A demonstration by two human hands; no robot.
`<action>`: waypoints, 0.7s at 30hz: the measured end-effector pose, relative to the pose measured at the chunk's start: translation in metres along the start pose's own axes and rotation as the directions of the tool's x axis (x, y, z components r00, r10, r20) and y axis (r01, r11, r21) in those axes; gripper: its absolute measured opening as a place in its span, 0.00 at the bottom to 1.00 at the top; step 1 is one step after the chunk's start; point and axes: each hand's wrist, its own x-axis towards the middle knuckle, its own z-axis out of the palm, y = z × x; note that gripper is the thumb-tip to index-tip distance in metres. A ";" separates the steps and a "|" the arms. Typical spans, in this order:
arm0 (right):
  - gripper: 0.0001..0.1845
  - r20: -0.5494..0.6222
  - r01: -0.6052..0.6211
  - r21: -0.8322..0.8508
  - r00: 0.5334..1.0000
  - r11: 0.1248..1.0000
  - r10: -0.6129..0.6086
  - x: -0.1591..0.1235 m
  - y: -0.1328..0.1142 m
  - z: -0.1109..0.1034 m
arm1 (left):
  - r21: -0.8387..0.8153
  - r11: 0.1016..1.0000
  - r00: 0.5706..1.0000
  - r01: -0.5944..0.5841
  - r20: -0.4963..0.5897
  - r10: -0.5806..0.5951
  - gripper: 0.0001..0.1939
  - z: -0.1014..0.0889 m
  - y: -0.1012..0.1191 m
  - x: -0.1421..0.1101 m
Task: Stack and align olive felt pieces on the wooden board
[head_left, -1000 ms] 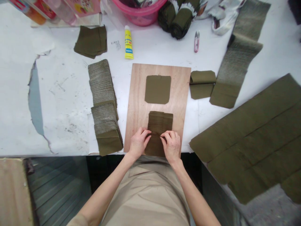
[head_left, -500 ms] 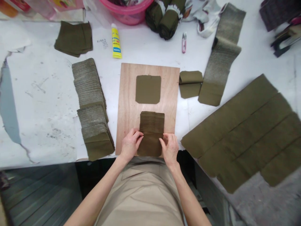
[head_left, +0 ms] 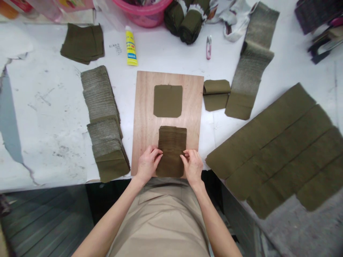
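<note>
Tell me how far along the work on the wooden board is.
Partway, it seems. Possibly done: the cloth square, lying flat near the board's far end. In hand: the dark layered cloth, with left hand and right hand at its side edges. Perhaps remaining: the overlapping row at the board's left. Finished or waiting is unclear.

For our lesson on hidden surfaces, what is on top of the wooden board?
On the wooden board lie a square cloth and a dark cloth stack, with the left hand and right hand at its sides. The wood beneath is hidden.
</note>
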 end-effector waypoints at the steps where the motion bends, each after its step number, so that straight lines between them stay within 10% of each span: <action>1: 0.06 -0.007 -0.007 0.001 1.000 1.000 0.007 0.000 0.000 0.000 | 0.001 1.000 1.000 0.000 0.001 0.000 0.06 0.000 0.000 0.000; 21: 0.05 0.071 0.084 -0.141 0.995 0.987 -0.074 0.011 -0.005 -0.008 | -0.007 1.000 1.000 0.005 0.003 -0.005 0.05 -0.001 0.002 0.000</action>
